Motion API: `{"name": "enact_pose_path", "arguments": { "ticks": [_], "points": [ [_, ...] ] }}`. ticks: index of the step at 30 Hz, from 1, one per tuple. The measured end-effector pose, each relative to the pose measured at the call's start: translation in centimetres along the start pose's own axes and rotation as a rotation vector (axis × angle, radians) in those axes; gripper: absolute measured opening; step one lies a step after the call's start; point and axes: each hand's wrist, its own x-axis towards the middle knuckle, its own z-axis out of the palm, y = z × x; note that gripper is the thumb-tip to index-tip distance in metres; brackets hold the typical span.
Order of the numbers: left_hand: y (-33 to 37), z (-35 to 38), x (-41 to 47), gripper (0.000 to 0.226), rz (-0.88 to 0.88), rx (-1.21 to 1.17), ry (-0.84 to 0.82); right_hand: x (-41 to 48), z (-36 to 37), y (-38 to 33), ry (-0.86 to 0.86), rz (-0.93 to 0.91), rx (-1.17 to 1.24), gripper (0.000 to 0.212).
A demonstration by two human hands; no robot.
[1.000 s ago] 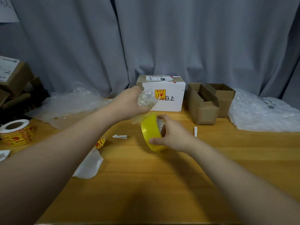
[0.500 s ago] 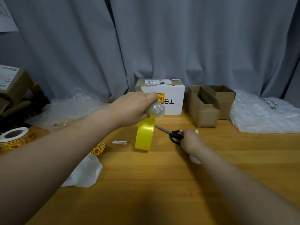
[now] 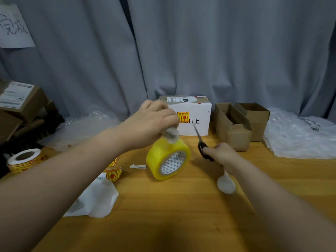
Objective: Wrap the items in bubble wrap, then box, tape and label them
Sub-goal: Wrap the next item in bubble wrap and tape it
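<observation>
My left hand point(image 3: 154, 122) grips a small bubble-wrapped item point(image 3: 171, 134) above the table. A yellow tape roll point(image 3: 168, 160) hangs just below it, its tape end stuck to the wrapped item. My right hand point(image 3: 221, 154) holds black-handled scissors point(image 3: 201, 142), blades pointing up and to the left, just right of the roll. A white plastic spoon point(image 3: 226, 184) lies on the table under my right wrist. A white taped box point(image 3: 192, 115) with a fragile sticker stands at the back.
Open brown cartons point(image 3: 236, 124) stand at the back right beside a white plastic bag point(image 3: 300, 135). Bubble wrap point(image 3: 85, 126) lies back left, a sticker roll point(image 3: 25, 160) far left, brown boxes point(image 3: 20, 102) beyond it. A white paper sheet point(image 3: 96, 200) and loose stickers point(image 3: 113, 174) lie near my left forearm.
My right hand let go of the tape roll, took the scissors from the table and raised them. The roll now dangles from the wrapped item in my left hand and has turned.
</observation>
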Motion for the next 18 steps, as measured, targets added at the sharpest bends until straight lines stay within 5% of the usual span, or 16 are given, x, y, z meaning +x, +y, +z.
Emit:
{"name": "enact_pose_path", "arguments": {
  "ticks": [5,7,13,18],
  "points": [
    [-0.3,0.8,-1.2,0.03,-0.038,-0.093,0.049,-2.5,-0.8,-2.9,-0.071,-0.287,0.529,0.023],
    [-0.1,1.4,-1.7,0.036,-0.087,-0.18,0.09,-3.2,-0.9,-4.5,-0.121,-0.34,0.642,0.003],
    [1.2,2.6,-2.3,0.044,-0.22,-0.549,0.237,-4.7,-0.9,-6.5,-0.41,-0.425,0.756,0.014],
    [2.2,3.2,-2.7,0.04,-0.316,-0.78,0.208,-4.8,0.0,-6.8,-0.475,-0.378,0.644,0.014]
  ]
}}
